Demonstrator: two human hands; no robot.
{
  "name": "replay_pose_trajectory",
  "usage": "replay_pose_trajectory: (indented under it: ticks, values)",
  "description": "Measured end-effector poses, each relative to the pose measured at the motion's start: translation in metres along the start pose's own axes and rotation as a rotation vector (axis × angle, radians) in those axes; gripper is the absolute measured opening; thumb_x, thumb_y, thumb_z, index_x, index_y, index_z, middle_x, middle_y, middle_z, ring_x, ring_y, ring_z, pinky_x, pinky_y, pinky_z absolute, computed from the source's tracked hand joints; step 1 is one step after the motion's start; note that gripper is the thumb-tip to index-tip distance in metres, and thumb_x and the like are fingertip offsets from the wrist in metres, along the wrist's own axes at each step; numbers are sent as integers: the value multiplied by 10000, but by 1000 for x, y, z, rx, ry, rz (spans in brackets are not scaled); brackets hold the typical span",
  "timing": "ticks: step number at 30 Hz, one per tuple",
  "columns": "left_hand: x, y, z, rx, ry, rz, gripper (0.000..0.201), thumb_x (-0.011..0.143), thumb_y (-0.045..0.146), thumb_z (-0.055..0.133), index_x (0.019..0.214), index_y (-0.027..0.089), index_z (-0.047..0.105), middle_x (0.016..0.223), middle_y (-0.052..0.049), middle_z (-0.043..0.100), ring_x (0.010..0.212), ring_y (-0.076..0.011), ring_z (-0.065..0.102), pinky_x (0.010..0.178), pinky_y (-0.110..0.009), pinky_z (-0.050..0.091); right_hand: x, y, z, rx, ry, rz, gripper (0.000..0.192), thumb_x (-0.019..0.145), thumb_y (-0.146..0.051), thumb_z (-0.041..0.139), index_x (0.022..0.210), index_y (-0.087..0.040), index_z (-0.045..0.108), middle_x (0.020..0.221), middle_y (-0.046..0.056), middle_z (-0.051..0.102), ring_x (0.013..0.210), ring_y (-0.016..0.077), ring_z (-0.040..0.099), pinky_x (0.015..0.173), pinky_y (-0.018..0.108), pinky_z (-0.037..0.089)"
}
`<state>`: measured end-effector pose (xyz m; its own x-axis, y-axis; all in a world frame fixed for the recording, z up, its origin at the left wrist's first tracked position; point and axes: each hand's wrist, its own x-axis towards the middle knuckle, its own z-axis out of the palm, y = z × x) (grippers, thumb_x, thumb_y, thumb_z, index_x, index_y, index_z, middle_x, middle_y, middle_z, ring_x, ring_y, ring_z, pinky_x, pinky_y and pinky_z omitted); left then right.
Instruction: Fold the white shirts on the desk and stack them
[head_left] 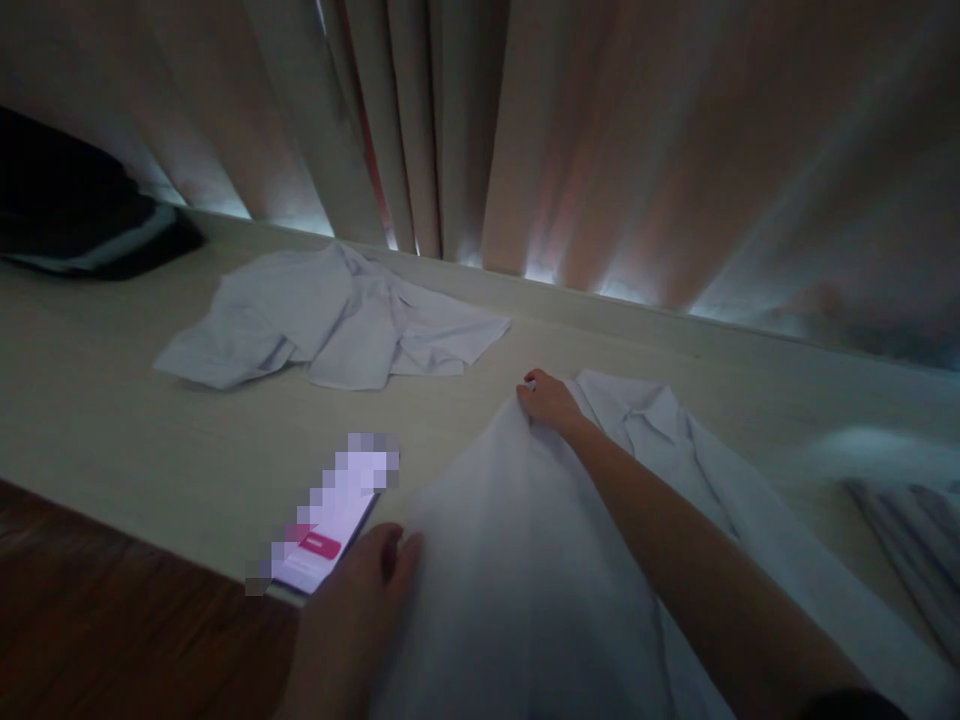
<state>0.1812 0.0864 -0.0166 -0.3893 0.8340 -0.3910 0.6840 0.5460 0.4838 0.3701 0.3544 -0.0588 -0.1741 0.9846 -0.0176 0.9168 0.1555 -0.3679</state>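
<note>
Both hands work a white shirt (525, 560) spread on the bench (112, 400): right hand (547, 400) fingers clamped on the shoulder edge, left hand (360, 590) pinching its side, pulling cloth flat.

— What can't you make out?
— The phone (330, 520) screen is pixelated, so nothing on it is readable. The dark bundle (75, 215) runs off the left edge.
— And lower down?
— The white shirt (525, 590) is cut by the bottom edge, and the striped cloth (915, 540) at the right is blurred.
</note>
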Motion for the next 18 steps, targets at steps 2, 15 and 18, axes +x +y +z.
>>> replay_pose_trajectory:
  ticks: [2,15,18]
  values:
    - [6,-3,3,38,36,33,423,868,481,293,1049,247,595,988,-55,678,853,-221,639,736,-377,480,1,-2,2,-7,-6,21,351,860,-336,419,1138,-159,539,1056,149,653,945,244,613,781,325,435]
    - [38,-73,-18,493,384,299,366,849,335,402,1107,212,629,1330,-145,494,1334,-390,295,1007,-588,334,4,0,6,-52,-78,6,395,853,-391,429,1170,-168,502,1054,143,645,937,251,608,791,345,435]
    - [37,-54,-16,429,423,332,358,837,365,429,1072,193,638,1360,-152,464,1339,-391,280,1034,-576,300,10,0,-1,-7,-125,39,410,837,-394,470,1176,-165,501,1015,141,650,912,244,614,789,337,437]
